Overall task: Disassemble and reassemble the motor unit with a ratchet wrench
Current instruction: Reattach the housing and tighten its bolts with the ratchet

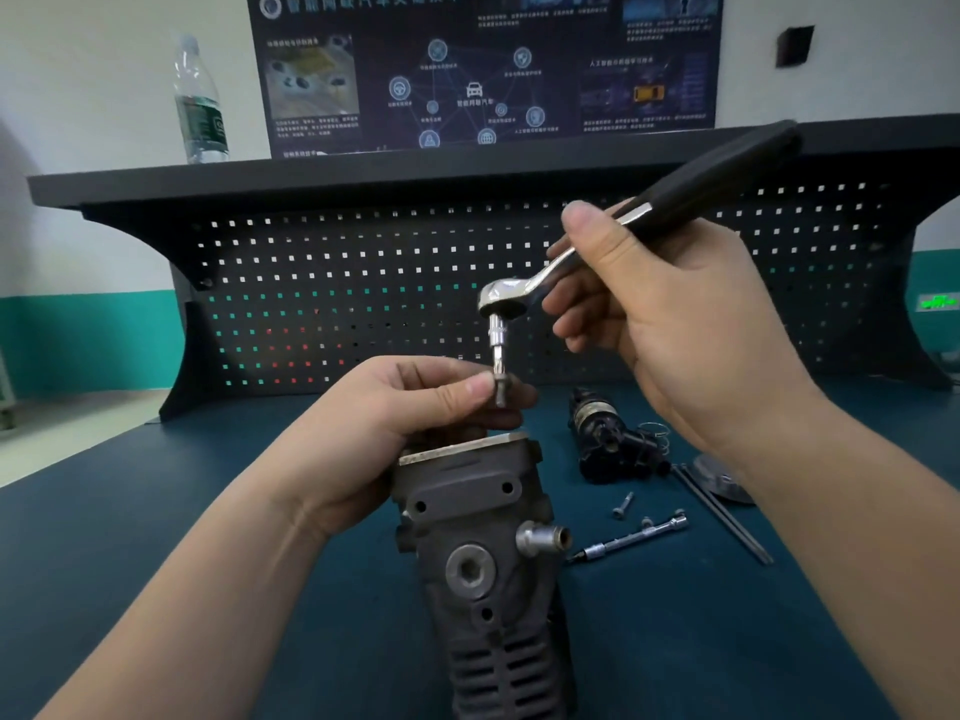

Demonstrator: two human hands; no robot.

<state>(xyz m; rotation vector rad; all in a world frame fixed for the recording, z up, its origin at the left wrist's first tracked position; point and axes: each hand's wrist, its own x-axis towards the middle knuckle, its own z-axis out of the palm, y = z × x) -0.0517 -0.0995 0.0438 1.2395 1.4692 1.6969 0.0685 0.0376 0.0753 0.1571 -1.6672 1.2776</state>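
A grey cast motor housing [483,553] lies on the blue bench at bottom centre, its flat metal flange facing away from me. My right hand [680,324] grips the ratchet wrench [571,252] by its shank, the black handle pointing up and right. The wrench's chrome head carries a short bit pointing down. My left hand [395,428] pinches a small bolt [501,384] between thumb and fingers at the bit's tip, just above the housing's flange.
A black motor part [602,439] with a wire spring lies right of the housing. Near it lie a loose bolt [622,505], an extension bar [631,537], two long thin rods [722,511] and a round metal cover. A pegboard stands behind, with a water bottle [200,101] on its shelf.
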